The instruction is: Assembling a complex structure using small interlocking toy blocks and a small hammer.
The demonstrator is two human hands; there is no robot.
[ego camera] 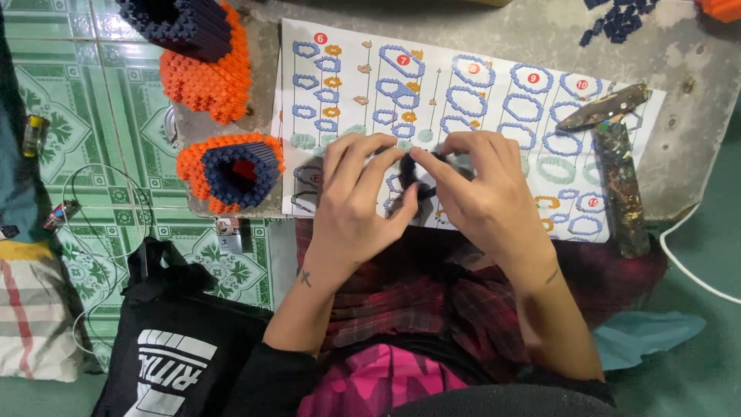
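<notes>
Down at the near edge, the person's lap is showing a pink and black garment [378, 382] under a dark red plaid cloth [432, 301]. Left of the lap a black bag [174, 355] is sitting on the green patterned tile floor [69, 108], with a striped cushion [27, 316] further left.

Moving up from the lap, both hands are meeting over the near edge of the instruction sheet [494, 54]. The left hand [356, 205] is curling in from the left, thumb and forefinger pinching together on a small dark beaded ring [413, 174]. The right hand [478, 193] is closing on the same ring from the other side, fingertips pressed onto it. The ring is hanging just above the sheet's lower middle, between the two hands; most of it is hidden by fingers, so its exact shape is hard to make out.

Right of the sheet, a paint-spattered hammer-like tool [617, 170] is lying partly on the paper. Left of the sheet, an orange and navy beaded tube [231, 170] is resting open end up, and beyond it a larger one of the same colours [201, 54] is lying by the sheet's far left corner. Past the sheet's far right corner, loose navy beads [617, 19] are scattering on the grey board [695, 139].
</notes>
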